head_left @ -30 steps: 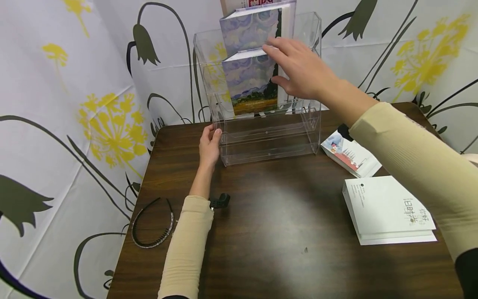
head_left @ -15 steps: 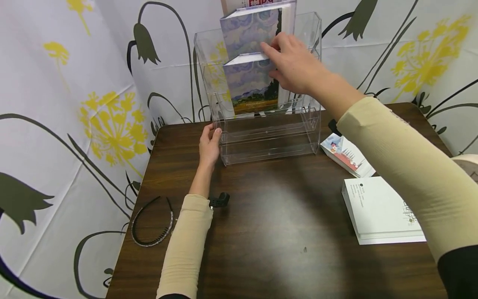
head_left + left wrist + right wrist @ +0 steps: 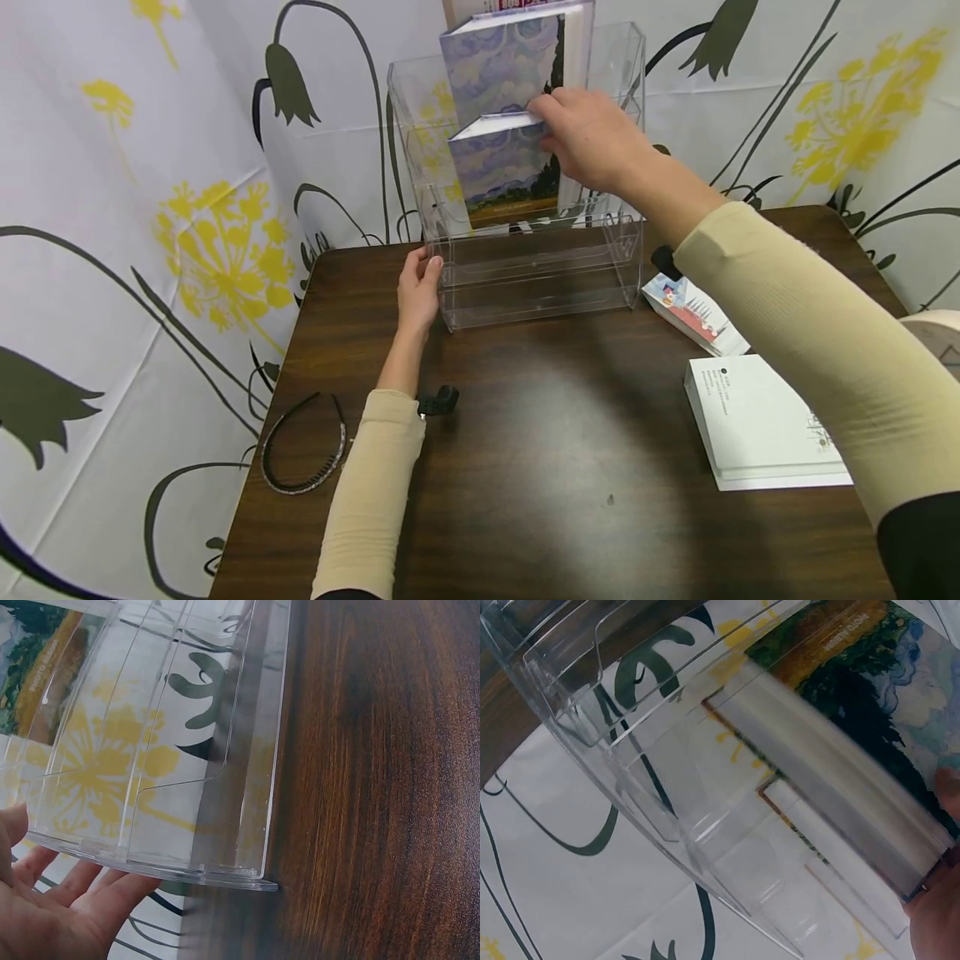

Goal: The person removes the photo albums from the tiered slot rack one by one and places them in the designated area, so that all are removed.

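A clear tiered acrylic rack (image 3: 536, 304) stands at the back of the table. My left hand (image 3: 418, 292) holds its left side panel, the thumb by the front edge and the fingers along the outside, as the left wrist view also shows. In the rack's front upper tier stands a photo album (image 3: 498, 175) with a painted sky-and-field cover. My right hand (image 3: 592, 137) grips the album's upper right corner; some fingertips are hidden. Behind it rises a second album (image 3: 502, 62) with a similar cover. The album's page edges (image 3: 817, 772) show in the right wrist view.
On the right of the dark wooden table (image 3: 540, 500) lie a small illustrated book (image 3: 693, 312) and a thick white book (image 3: 757, 425). A black headband (image 3: 300, 487) lies at the left. A flowered curtain (image 3: 217, 100) hangs close behind the rack.
My right hand has come down and left from above the front album and now grips its corner. That album has sunk slightly in the rack. My left hand stays put.
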Motion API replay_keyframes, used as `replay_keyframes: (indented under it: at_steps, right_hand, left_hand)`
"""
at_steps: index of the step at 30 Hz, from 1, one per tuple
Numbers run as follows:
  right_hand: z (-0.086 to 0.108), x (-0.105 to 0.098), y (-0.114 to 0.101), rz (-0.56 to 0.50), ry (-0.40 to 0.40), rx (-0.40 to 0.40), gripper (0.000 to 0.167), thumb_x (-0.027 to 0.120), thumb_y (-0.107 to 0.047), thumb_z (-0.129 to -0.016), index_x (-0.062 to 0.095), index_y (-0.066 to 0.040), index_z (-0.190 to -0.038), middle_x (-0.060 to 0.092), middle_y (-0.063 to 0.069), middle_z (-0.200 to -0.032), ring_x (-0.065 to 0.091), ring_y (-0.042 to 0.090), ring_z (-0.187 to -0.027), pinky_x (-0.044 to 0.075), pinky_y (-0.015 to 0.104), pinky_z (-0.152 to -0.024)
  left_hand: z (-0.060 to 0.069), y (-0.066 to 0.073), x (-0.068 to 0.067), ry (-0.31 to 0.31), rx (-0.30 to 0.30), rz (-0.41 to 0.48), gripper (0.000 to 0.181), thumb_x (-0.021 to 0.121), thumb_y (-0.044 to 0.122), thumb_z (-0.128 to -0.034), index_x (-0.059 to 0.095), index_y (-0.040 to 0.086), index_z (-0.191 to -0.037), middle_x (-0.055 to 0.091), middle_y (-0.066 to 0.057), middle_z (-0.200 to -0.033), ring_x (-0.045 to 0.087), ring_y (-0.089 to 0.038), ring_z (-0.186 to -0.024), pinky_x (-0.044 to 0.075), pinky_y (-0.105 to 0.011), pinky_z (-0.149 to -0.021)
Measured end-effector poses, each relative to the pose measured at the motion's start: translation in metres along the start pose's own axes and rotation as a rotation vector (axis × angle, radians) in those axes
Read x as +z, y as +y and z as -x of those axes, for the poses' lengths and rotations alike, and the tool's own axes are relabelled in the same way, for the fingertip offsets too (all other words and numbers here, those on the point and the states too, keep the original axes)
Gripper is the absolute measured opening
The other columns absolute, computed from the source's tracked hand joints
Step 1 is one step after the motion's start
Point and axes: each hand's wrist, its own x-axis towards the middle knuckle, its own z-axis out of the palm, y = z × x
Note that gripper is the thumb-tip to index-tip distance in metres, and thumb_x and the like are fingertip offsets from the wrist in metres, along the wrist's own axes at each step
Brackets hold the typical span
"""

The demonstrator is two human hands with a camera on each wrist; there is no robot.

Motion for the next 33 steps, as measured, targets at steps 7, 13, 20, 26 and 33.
replay_keyframes:
  at_steps: [7, 13, 20, 26, 33]
  right_hand:
    - [0.005, -0.018, -0.002, -0.029, 0.099, 0.006, 0.035, 0.052, -0.009, -0.102, 0.046, 0.002, -0.134, 0.055, 0.021, -0.125, 0.054, 0.039, -0.111, 0.042, 0.049, -0.096]
    - [0.024, -0.042, -0.001, -0.109, 0.128, 0.047, 0.037, 0.051, -0.012, -0.102, 0.045, 0.0, -0.137, 0.054, 0.019, -0.129, 0.052, 0.035, -0.115, 0.042, 0.047, -0.099]
    - [0.063, -0.058, 0.008, -0.262, 0.066, 0.037, 0.036, 0.054, -0.012, -0.101, 0.047, 0.0, -0.134, 0.059, 0.016, -0.114, 0.056, 0.027, -0.094, 0.042, 0.042, -0.079]
    - [0.096, -0.039, 0.015, -0.413, -0.198, -0.018, 0.033, 0.054, -0.016, -0.102, 0.05, -0.004, -0.132, 0.063, 0.009, -0.103, 0.06, 0.021, -0.086, 0.045, 0.035, -0.074]
    - [0.132, 0.013, 0.016, -0.533, -0.465, 0.028, 0.041, 0.056, -0.019, -0.102, 0.049, -0.001, -0.137, 0.061, 0.01, -0.12, 0.057, 0.026, -0.11, 0.044, 0.05, -0.093]
  left_hand:
    - [-0.002, -0.001, -0.004, 0.008, 0.007, -0.011, 0.041, 0.052, 0.027, -0.1032, 0.05, 0.004, -0.137, 0.06, -0.017, -0.128, 0.056, -0.033, -0.114, 0.046, -0.048, -0.091]
    - [-0.001, 0.0, -0.006, 0.014, 0.002, -0.024, 0.04, 0.052, 0.026, -0.1033, 0.05, 0.003, -0.136, 0.06, -0.017, -0.128, 0.056, -0.031, -0.114, 0.044, -0.045, -0.095]
    - [0.0, -0.001, -0.007, 0.013, 0.006, -0.033, 0.04, 0.052, 0.026, -0.1033, 0.051, 0.004, -0.136, 0.06, -0.017, -0.128, 0.055, -0.03, -0.115, 0.042, -0.044, -0.097]
    - [-0.001, 0.0, -0.008, 0.024, 0.008, -0.026, 0.039, 0.052, 0.024, -0.1031, 0.051, 0.003, -0.135, 0.061, -0.018, -0.127, 0.056, -0.031, -0.114, 0.043, -0.044, -0.097]
    - [-0.002, -0.001, -0.008, 0.022, 0.0, -0.024, 0.039, 0.052, 0.026, -0.103, 0.051, 0.004, -0.136, 0.061, -0.018, -0.127, 0.056, -0.033, -0.114, 0.043, -0.044, -0.096]
